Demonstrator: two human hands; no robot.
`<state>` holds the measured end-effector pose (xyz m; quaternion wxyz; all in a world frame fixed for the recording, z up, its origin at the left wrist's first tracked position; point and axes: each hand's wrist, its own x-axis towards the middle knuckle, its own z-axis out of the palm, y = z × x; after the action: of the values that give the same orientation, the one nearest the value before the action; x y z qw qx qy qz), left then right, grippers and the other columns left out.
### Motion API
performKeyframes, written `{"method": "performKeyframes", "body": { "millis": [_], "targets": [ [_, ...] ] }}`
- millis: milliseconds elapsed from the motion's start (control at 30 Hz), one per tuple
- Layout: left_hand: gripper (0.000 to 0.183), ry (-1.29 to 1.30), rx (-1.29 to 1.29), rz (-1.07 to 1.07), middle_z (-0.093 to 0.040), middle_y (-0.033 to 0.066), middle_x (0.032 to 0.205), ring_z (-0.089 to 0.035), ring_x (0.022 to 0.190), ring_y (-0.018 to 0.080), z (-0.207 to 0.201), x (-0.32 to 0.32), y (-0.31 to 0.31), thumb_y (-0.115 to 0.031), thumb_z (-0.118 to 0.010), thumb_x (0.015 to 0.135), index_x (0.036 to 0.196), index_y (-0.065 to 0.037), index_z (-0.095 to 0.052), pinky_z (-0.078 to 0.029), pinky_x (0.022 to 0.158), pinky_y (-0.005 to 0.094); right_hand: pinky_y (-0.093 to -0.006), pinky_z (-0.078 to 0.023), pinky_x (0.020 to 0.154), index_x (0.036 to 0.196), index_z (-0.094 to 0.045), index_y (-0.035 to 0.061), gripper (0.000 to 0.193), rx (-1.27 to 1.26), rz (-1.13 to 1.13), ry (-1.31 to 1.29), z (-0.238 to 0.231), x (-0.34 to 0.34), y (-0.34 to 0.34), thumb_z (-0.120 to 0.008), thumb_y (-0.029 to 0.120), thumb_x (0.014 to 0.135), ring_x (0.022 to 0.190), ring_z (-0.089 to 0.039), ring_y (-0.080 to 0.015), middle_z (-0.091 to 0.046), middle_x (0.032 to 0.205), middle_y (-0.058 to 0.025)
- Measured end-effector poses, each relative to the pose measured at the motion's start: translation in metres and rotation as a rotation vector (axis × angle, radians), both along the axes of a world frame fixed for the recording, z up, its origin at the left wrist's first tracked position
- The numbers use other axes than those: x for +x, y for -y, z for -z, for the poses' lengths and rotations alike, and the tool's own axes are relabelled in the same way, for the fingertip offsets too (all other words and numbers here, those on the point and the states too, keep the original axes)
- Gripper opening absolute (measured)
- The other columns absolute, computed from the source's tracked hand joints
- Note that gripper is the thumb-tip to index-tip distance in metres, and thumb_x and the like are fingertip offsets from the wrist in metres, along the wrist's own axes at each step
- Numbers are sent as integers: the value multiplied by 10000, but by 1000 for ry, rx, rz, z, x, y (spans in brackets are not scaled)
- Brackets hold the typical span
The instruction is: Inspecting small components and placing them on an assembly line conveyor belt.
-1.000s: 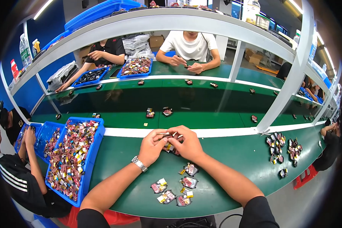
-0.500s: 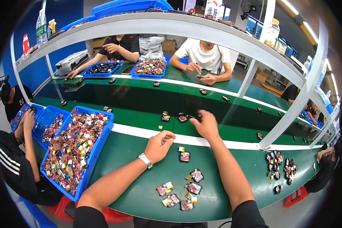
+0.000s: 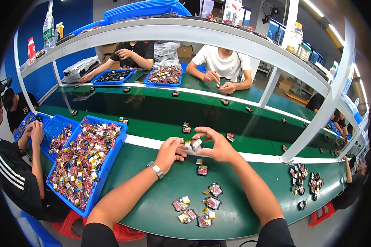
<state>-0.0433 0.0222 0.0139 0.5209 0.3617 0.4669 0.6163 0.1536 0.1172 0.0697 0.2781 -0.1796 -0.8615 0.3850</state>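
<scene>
Just over the white strip along the table edge, my right hand [image 3: 218, 147] holds a small black-cased circuit assembly [image 3: 196, 144] with a white and yellow piece on it, between thumb and fingers. My left hand [image 3: 168, 154], with a metal watch on the wrist, faces it from the left. Its fingers are partly bent and apart, close to the assembly; whether they touch it I cannot tell. Below the hands lies a single circuit assembly [image 3: 201, 169]. Nearer to me a group of several more, including one assembly [image 3: 212, 203], lies on the green table [image 3: 152, 208].
A blue tray [image 3: 106, 168] heaped with small circuit boards stands at left, by a seated person. More assemblies, one an assembly [image 3: 186, 128], lie on the green belt [image 3: 156, 120] beyond the strip. Dark clusters [image 3: 297, 178] lie at right. A white frame post [image 3: 307, 127] rises there.
My right hand has picked up an assembly from the belt and brought it back toward my left hand. The left fingers have spread. Other assemblies on the belt have shifted right.
</scene>
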Motion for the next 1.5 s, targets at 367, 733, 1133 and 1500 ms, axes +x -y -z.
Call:
{"method": "performKeyframes", "body": {
  "millis": [367,733,1133,1500],
  "targets": [
    [345,250,-7,588,-645,123,1071,-670,897,216,-3,7,6,-227,-504,1011,1269,2,-511,-546,763,305,-337,-525,870,1413,-435,100,753,-102,62,12,-1,42,40,-772,36,743,1025,-585,-192,-601,1223,-78],
    [316,242,-42,471,-614,168,1175,-648,1060,287,-14,21,15,-104,-474,991,1304,-68,-444,-536,916,412,-259,-546,669,1060,-675,-38,206,-568,363,-253,48,21,53,-603,97,923,730,-662,-112,-697,939,-90],
    [247,141,3,486,-626,141,1132,-614,1054,226,-4,23,13,-149,-492,989,1222,-68,-487,-516,875,369,-361,-541,652,965,-651,-11,175,26,606,-158,37,15,69,-599,41,806,669,-662,-241,-651,812,-136],
    [427,137,-43,498,-616,96,1148,-646,1041,214,-20,22,16,-52,-544,952,1368,-41,-446,-556,942,392,-415,-487,867,1052,-635,57,241,462,236,-91,28,30,68,-624,29,813,1052,-557,-308,-576,1128,-119]
  ]
}}
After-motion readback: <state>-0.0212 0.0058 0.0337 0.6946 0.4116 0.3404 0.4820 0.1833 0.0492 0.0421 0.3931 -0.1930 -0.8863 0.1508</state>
